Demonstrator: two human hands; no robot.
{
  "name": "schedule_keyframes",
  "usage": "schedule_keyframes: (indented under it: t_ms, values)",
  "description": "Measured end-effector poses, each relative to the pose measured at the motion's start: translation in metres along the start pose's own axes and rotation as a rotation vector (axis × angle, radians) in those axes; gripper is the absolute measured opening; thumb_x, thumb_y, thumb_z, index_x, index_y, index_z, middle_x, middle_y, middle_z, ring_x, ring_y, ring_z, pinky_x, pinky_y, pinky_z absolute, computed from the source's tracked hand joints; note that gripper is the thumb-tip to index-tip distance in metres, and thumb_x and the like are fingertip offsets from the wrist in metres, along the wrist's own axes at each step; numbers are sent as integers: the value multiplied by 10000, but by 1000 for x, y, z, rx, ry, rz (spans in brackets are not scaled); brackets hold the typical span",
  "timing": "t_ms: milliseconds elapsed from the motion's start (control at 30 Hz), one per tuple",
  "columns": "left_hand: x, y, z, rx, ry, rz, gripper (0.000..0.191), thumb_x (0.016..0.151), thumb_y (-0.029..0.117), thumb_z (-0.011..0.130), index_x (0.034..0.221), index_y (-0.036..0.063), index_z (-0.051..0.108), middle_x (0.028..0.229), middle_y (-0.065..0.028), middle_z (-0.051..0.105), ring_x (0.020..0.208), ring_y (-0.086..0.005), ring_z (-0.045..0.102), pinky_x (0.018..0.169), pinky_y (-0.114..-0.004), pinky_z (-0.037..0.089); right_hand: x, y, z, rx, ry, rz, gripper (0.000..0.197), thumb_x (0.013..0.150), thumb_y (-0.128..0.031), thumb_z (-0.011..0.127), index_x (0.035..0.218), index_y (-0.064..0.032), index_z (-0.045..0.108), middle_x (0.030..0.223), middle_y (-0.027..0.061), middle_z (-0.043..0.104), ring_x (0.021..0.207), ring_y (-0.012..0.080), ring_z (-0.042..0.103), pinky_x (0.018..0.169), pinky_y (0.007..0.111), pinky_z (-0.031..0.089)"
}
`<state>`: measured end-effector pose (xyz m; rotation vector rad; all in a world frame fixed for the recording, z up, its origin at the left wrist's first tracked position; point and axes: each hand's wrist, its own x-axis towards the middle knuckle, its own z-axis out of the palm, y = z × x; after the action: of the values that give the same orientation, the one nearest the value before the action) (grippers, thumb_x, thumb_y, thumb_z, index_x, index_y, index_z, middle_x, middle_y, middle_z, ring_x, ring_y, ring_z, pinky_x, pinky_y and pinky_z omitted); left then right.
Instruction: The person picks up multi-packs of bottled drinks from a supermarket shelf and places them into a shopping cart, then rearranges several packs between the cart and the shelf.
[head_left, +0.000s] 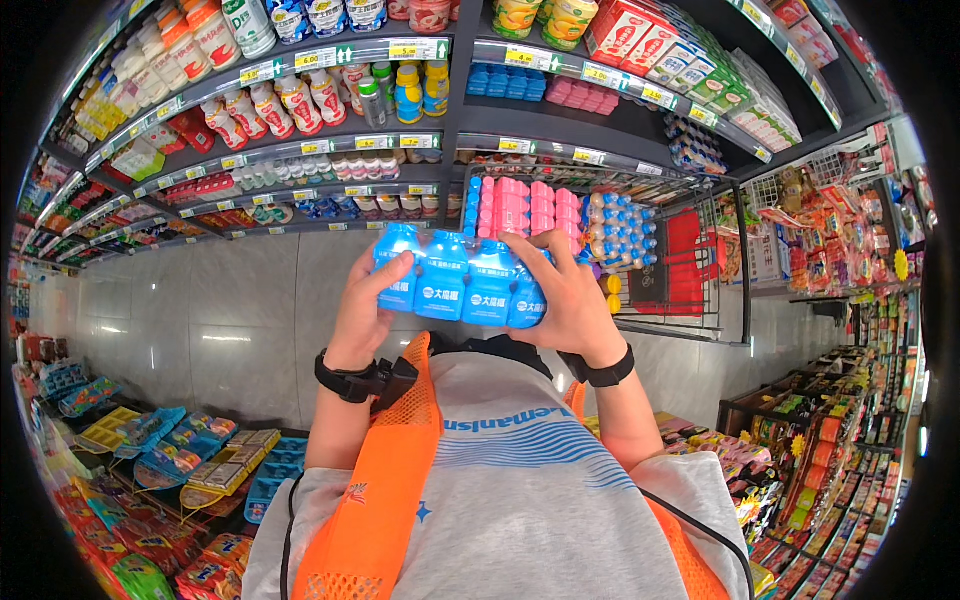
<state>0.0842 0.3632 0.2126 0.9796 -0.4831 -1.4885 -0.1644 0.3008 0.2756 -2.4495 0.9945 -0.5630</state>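
A shrink-wrapped pack of blue drink bottles (465, 281) is held up in front of my waist, over the floor. My left hand (364, 304) grips its left end, with the thumb across the front. Around the right end my right hand (574, 292) is closed, its fingers over the bottle tops. Just beyond the pack stands a wire shopping cart (697, 255). Inside it are pink bottle packs (525, 206), a pack of blue-capped bottles (619, 225), a few blue bottles (472, 202) and a red item (682, 247). Part of the cart's load is hidden behind my right hand.
Ahead, shelves (300, 56) carry bottled drinks and cartons above price tags. On the right shelf sit blue bottle packs (506, 81) and pink packs (581, 95). Snack displays (187, 457) stand behind on the left, with a snack rack (814, 450) on the right. Grey floor tiles (240, 300) lie below.
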Motion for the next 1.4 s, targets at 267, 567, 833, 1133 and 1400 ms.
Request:
schedule_keyframes:
  t_ms: [267,567,833,1133,1400]
  values:
    - [-3,6,1,-26,12,-12,443,901,257,668,1249,1,571,1057,-50,640,958,-141,633,818,-294,513,0,-6,-3,73,-10,11,865,607,-211,825,1394,-163,468,1207,123,509,931,370,618,752,453,530]
    - [-6,5,-7,34,-56,-37,429,894,254,671,1235,17,566,1042,-50,638,948,-141,632,814,-293,511,0,-10,-7,-77,8,-139,886,578,-169,824,1382,-108,457,1305,126,517,1329,334,396,1087,552,303]
    - [-11,13,-11,68,-72,-45,420,887,239,676,1228,18,571,1065,-54,647,941,-141,631,826,-287,508,-2,-14,2,31,6,-139,841,573,-113,793,1337,-30,452,1191,185,532,1056,369,529,898,419,469]
    - [-7,4,-8,54,47,39,386,874,213,683,1187,2,601,1048,-53,658,929,-143,638,809,-287,517,-1,-14,9,20,71,-104,831,565,-117,790,1324,-36,463,1163,178,540,1035,370,539,892,436,472]
    - [-20,-9,12,-9,157,111,399,878,220,674,1193,-15,606,1020,-64,661,905,-139,630,789,-273,513,-4,-8,4,47,40,-113,822,565,-112,789,1320,-35,472,1188,179,544,1104,374,538,929,431,470]
